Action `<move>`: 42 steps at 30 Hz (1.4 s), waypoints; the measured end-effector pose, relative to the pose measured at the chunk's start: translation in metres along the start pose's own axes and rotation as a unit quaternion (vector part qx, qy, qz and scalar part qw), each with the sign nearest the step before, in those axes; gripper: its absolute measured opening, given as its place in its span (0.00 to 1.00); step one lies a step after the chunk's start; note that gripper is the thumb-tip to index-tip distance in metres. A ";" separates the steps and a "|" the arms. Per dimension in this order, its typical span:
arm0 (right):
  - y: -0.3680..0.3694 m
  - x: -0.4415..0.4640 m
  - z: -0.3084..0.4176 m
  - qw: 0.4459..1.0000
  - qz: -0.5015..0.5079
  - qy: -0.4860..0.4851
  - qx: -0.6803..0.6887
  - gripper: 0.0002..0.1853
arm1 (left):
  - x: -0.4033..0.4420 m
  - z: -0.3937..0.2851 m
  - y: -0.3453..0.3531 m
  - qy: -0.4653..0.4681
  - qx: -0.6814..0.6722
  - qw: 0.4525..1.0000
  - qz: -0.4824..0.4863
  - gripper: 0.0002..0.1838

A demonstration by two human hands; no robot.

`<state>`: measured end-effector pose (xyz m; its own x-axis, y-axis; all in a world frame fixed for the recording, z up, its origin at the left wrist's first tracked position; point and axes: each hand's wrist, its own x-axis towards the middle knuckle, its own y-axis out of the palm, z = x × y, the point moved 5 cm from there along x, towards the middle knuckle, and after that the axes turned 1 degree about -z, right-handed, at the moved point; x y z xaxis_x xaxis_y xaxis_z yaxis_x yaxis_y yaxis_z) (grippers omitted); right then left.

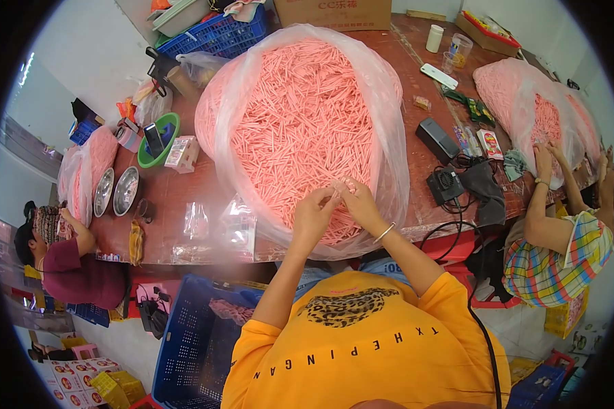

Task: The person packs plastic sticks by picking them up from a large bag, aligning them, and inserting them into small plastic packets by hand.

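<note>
A large clear plastic bag [389,136] stands open on the red table, full of thin pink sticks [300,109]. Over the near part of the sticks, my left hand [314,215] and my right hand [361,204] meet at the fingertips. The fingers of both hands are pinched together around something small that is too hard to make out. A bracelet circles my right wrist. Clear plastic packets [196,221] lie on the table to the left of the bag.
Left of the bag are a green basin [159,140] with a phone and two metal bowls [125,191]. To the right lie a black device [437,140] and cables. Co-workers sit at both sides beside more pink sticks. A blue crate [191,347] stands at lower left.
</note>
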<state>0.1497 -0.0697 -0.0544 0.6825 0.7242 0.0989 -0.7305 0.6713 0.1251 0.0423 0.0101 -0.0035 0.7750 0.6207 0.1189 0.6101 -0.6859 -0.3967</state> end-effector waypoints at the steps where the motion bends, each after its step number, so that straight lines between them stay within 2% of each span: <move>1: 0.000 0.001 -0.003 1.000 -0.011 0.005 0.021 0.14 | -0.002 -0.001 0.003 -0.031 -0.029 0.999 -0.002 0.13; 4: 0.002 -0.002 0.013 0.996 -0.019 0.061 0.058 0.14 | -0.002 -0.007 0.006 0.010 -0.025 0.998 -0.059 0.15; 7: -0.005 0.001 0.004 0.994 -0.027 0.082 0.071 0.13 | -0.002 -0.010 0.012 0.021 0.020 0.999 -0.046 0.15; 10: -0.010 0.010 0.008 0.995 -0.047 0.018 0.092 0.12 | -0.010 -0.023 0.007 0.224 0.193 0.946 -0.129 0.13; 11: -0.011 0.010 0.012 0.993 -0.055 -0.012 0.101 0.12 | -0.010 -0.020 0.004 0.206 0.168 0.956 -0.122 0.13; 16: -0.005 0.001 0.021 0.998 0.028 0.007 0.056 0.12 | -0.008 -0.014 -0.010 0.124 0.027 0.989 -0.081 0.13; 20: 0.005 -0.004 0.014 0.998 0.046 0.029 0.043 0.11 | -0.011 -0.025 -0.012 0.196 0.057 0.976 -0.079 0.14; 22: 0.001 -0.003 0.001 0.999 0.033 -0.020 -0.001 0.08 | -0.015 -0.033 -0.011 0.241 0.083 0.963 -0.087 0.16; 23: -0.001 -0.003 -0.002 0.998 0.028 -0.045 -0.023 0.07 | -0.016 -0.033 -0.009 0.236 0.082 0.964 -0.087 0.17; 26: -0.003 -0.007 0.004 0.986 0.035 -0.046 -0.157 0.04 | -0.016 -0.031 -0.003 0.241 0.111 0.962 -0.059 0.21; 28: 0.001 -0.010 0.008 0.995 0.011 -0.068 -0.070 0.05 | -0.017 -0.023 0.005 0.270 0.173 0.947 0.000 0.24; 29: 0.002 -0.012 0.009 0.997 -0.001 -0.078 -0.026 0.07 | -0.020 -0.022 0.006 0.274 0.166 0.947 0.000 0.25; 32: 0.000 -0.012 0.003 0.996 0.012 -0.030 -0.078 0.10 | -0.027 -0.038 0.003 0.308 0.187 0.933 -0.005 0.27; 35: -0.003 -0.016 0.001 0.964 0.053 -0.138 -0.220 0.12 | -0.032 -0.058 0.003 0.354 0.261 0.898 0.004 0.28; 37: 0.000 -0.017 0.001 0.973 0.047 -0.138 -0.180 0.13 | -0.031 -0.046 0.011 0.349 0.284 0.893 0.034 0.29; 38: 0.001 -0.016 0.002 0.977 0.040 -0.140 -0.159 0.14 | -0.029 -0.045 0.006 0.337 0.250 0.908 0.010 0.28; 40: 0.002 -0.011 0.007 0.992 0.010 -0.071 -0.103 0.15 | -0.033 -0.040 -0.005 0.308 0.175 0.935 -0.035 0.25; 42: 0.000 -0.011 0.017 0.995 -0.015 -0.027 -0.098 0.16 | -0.037 -0.026 -0.023 0.259 0.167 0.949 -0.072 0.18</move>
<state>0.1428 -0.0800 -0.0390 0.7007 0.6973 0.1506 -0.6969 0.7143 -0.0647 0.0038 -0.0076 0.0250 0.7174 0.3700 0.5903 0.6966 -0.3965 -0.5980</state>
